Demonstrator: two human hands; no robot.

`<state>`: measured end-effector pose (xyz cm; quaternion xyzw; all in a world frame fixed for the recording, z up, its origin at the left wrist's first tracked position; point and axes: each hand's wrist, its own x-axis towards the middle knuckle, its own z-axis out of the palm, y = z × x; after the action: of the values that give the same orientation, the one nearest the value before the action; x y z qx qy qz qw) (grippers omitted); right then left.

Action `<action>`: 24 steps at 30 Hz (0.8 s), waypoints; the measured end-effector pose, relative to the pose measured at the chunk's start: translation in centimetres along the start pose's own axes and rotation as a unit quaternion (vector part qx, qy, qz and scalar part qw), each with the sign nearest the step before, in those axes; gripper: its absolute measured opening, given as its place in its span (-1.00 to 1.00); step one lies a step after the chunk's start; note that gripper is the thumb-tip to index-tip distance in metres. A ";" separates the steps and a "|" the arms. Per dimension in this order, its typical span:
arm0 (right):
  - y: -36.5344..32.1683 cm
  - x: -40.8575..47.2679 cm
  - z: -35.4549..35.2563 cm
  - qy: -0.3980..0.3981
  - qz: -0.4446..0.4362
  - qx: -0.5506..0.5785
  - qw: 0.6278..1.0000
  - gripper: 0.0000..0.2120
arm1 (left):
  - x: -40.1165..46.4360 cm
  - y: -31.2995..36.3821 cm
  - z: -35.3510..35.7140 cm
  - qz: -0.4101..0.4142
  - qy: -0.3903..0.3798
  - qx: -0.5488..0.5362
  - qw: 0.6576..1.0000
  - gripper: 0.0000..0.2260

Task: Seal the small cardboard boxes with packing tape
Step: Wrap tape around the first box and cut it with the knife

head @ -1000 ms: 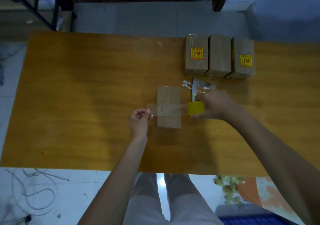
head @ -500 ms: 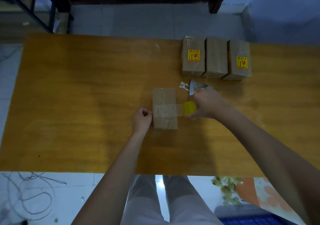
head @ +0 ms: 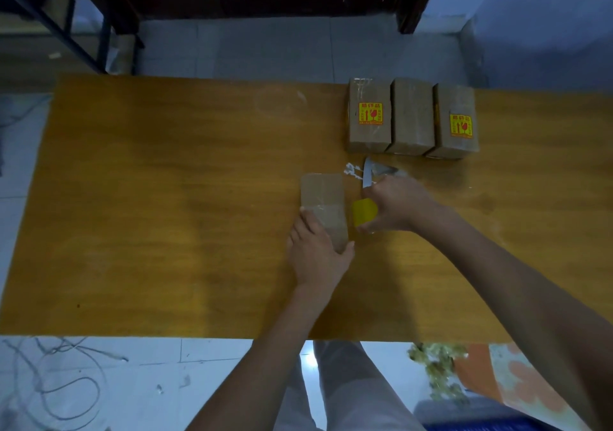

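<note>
A small cardboard box [head: 321,191] lies mid-table with a clear tape strip across its middle. My left hand [head: 316,251] lies over the box's near end, fingers on its top and left side, thumb round its right corner. Just right of the box, my right hand [head: 394,206] grips a yellow tape roll [head: 363,212], whose tape still runs to the box. A knife blade [head: 366,175] sticks out beyond that hand; how it is held is hidden.
Three more small cardboard boxes [head: 413,117] stand side by side at the table's [head: 166,215] far right, two with yellow-red stickers. Scraps of tape [head: 352,170] lie near the blade. Loose cable lies on the floor [head: 66,387] at the near left.
My left hand has let go of the tape end and moved from the box's left side onto its near end. The roll has come closer to the box's right side.
</note>
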<state>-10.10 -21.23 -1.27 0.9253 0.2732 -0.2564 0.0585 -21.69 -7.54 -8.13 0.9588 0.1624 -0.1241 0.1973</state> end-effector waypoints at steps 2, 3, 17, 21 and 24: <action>0.0 -0.1 -0.4 -0.006 -0.007 -0.002 1.000 -0.39 | 0.4 -0.1 -0.1 -0.010 0.010 0.001 1.000 -0.02; -0.1 -0.2 -0.6 -0.008 -0.009 0.008 1.000 -0.37 | 0.6 -0.5 -0.3 -0.015 0.016 -0.004 1.000 -0.03; -6.6 2.4 0.7 -0.002 -0.085 0.062 0.994 -0.50 | 0.8 -8.9 -3.9 -0.067 0.011 -0.021 0.997 -0.04; -6.5 2.8 -0.1 -0.037 -0.082 0.059 0.994 -0.53 | 0.7 -9.2 -3.6 -0.066 0.023 -0.036 0.997 -0.01; -6.8 3.1 -0.7 -0.054 -0.074 0.063 0.994 -0.50 | 0.7 -9.8 -3.3 -0.087 0.025 -0.063 0.994 -0.01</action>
<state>-11.22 -13.82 -2.03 0.8890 0.3211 -0.3263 -0.0043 -23.99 2.51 -8.75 0.9296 0.2576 -0.1060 0.2413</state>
